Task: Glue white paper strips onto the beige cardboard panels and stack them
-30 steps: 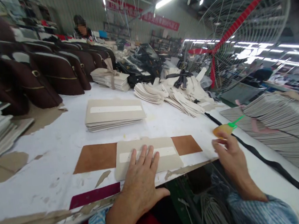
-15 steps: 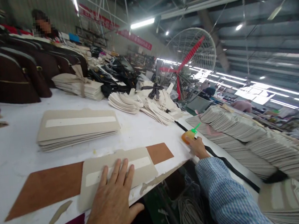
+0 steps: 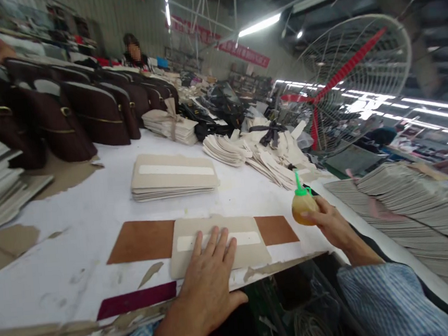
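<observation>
My left hand (image 3: 206, 279) lies flat, fingers spread, on a beige card panel (image 3: 218, 241) with a white strip along its middle. That panel rests across a long brown leather strip (image 3: 142, 240) near the table's front edge. My right hand (image 3: 331, 224) grips a small amber squeeze bottle (image 3: 303, 205) with a green nozzle, held upright just above the table to the right of the brown strip.
A stack of the same beige panels (image 3: 173, 177) sits further back on the white table (image 3: 94, 205). Dark maroon bags (image 3: 78, 115) line the left; loose beige cut pieces (image 3: 269, 151) pile behind. Grey card stacks (image 3: 415, 198) lie right, near a large fan (image 3: 352, 73). A person (image 3: 133, 48) sits far back.
My right hand reached to the bottle lying at the table's right edge, took hold of it and lifted it upright. The left hand stayed pressed on the panel.
</observation>
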`<move>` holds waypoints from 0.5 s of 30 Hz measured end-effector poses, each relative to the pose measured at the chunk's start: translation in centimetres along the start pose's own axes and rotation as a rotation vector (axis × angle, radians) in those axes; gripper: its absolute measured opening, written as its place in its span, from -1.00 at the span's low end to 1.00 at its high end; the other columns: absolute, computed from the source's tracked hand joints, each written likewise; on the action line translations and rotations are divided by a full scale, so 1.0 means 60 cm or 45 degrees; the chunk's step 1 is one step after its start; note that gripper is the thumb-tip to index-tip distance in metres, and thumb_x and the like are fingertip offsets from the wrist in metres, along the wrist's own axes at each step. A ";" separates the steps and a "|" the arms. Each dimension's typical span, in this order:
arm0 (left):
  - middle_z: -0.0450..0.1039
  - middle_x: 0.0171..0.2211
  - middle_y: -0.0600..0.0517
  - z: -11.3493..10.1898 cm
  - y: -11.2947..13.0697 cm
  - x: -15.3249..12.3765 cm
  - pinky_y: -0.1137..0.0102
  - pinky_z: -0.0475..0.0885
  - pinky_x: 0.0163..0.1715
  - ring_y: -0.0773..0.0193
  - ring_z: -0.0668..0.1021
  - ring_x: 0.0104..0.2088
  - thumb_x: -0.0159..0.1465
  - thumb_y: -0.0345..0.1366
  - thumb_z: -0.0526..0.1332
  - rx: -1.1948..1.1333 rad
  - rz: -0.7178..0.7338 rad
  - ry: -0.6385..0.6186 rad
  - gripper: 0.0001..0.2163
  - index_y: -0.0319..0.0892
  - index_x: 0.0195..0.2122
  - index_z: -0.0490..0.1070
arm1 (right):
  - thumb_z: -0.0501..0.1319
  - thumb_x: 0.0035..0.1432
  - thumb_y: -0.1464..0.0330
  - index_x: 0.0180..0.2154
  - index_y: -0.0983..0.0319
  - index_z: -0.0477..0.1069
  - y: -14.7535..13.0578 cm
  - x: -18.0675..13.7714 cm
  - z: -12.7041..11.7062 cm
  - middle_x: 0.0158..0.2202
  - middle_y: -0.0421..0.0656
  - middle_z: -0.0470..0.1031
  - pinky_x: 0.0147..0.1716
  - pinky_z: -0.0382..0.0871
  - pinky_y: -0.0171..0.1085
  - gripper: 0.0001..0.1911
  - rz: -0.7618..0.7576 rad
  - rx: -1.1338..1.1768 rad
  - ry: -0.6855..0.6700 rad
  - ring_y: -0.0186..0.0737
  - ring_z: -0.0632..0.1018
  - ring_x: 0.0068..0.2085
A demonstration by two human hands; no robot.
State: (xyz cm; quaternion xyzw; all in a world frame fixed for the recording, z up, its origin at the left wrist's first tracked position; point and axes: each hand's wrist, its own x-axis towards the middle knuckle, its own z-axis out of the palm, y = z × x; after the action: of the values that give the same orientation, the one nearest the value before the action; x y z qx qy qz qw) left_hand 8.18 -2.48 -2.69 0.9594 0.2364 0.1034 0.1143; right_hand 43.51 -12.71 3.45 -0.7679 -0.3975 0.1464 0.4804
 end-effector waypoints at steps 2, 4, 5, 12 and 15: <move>-0.02 0.51 -0.27 0.003 0.000 -0.002 -0.25 -0.13 0.46 -0.23 0.05 0.51 0.18 0.35 0.27 -0.019 0.012 0.014 -0.02 -0.21 0.45 0.16 | 0.49 -0.08 0.12 -0.03 0.18 0.42 -0.035 -0.016 0.032 -0.19 -0.16 0.56 -0.20 0.42 -0.19 -0.41 0.036 0.139 -0.185 -0.11 0.55 -0.19; 0.00 0.51 -0.29 0.003 0.000 -0.004 -0.26 -0.14 0.46 -0.25 0.04 0.51 0.19 0.37 0.25 -0.022 0.026 0.025 -0.01 -0.23 0.45 0.15 | 0.51 -0.08 0.11 -0.04 0.13 0.36 -0.068 -0.029 0.063 -0.21 -0.18 0.56 -0.27 0.42 -0.21 -0.39 0.077 0.242 -0.338 -0.13 0.56 -0.24; 0.01 0.51 -0.30 0.002 0.001 -0.005 -0.25 -0.14 0.46 -0.25 0.05 0.51 0.19 0.37 0.26 -0.020 0.030 0.029 -0.01 -0.24 0.45 0.14 | 0.50 -0.06 0.08 -0.06 0.11 0.33 -0.083 -0.034 0.077 -0.25 -0.19 0.56 -0.32 0.42 -0.22 -0.40 0.098 0.265 -0.408 -0.13 0.56 -0.28; 0.07 0.49 -0.32 -0.028 0.009 -0.009 -0.21 -0.10 0.45 -0.24 0.09 0.50 0.24 0.30 0.27 -0.029 0.044 -0.017 -0.08 -0.27 0.43 0.17 | 0.46 0.00 0.04 -0.10 0.09 0.29 -0.147 -0.057 0.149 -0.20 -0.16 0.59 -0.37 0.47 -0.21 -0.45 0.187 0.357 -0.848 -0.12 0.61 -0.31; 0.08 0.49 -0.31 -0.029 0.010 -0.009 -0.23 -0.10 0.45 -0.24 0.09 0.50 0.25 0.30 0.26 -0.027 0.046 0.003 -0.08 -0.27 0.44 0.14 | 0.46 0.00 0.03 -0.05 0.13 0.37 -0.153 -0.062 0.175 -0.13 -0.13 0.59 -0.35 0.48 -0.23 -0.43 0.223 0.514 -0.798 -0.15 0.60 -0.28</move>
State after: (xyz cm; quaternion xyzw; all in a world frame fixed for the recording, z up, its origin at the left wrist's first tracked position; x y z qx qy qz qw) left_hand 7.54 -2.96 -0.97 0.9620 0.2181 0.1093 0.1224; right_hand 30.43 -6.93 5.50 -0.6068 -0.4213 0.4899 0.4629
